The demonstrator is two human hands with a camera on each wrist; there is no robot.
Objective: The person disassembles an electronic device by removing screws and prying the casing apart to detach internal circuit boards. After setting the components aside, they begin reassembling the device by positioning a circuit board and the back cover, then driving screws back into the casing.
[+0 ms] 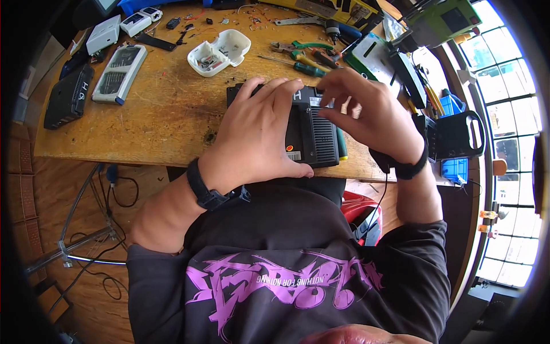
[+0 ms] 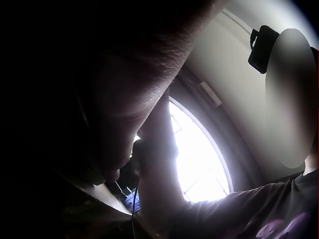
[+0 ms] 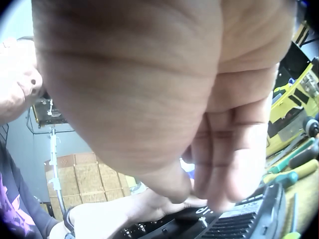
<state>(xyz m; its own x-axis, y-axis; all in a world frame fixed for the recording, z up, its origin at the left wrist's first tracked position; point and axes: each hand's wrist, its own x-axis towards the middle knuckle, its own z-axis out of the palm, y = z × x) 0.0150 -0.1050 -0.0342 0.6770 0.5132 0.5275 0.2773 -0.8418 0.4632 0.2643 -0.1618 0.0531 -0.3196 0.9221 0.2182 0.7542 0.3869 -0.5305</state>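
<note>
- The black device (image 1: 323,137) lies slatted side up on the wooden surface (image 1: 154,129), at the person's edge, presumably for close access.
- Left hand (image 1: 252,126): grip spread across the black device, holding it with thumb at the near side and fingers toward the far side, apparently to steady it.
- Right hand (image 1: 375,112): grip fairly narrow at the far right corner, fingers bent, thumb apart from them; no held item visible, contact unconfirmed.
- White container (image 1: 207,72): beyond the black device, small parts inside, likely to prevent scatter.
- Green-handled screwdriver (image 1: 309,69): just beyond the right hand, seemingly for ready reach.
</note>
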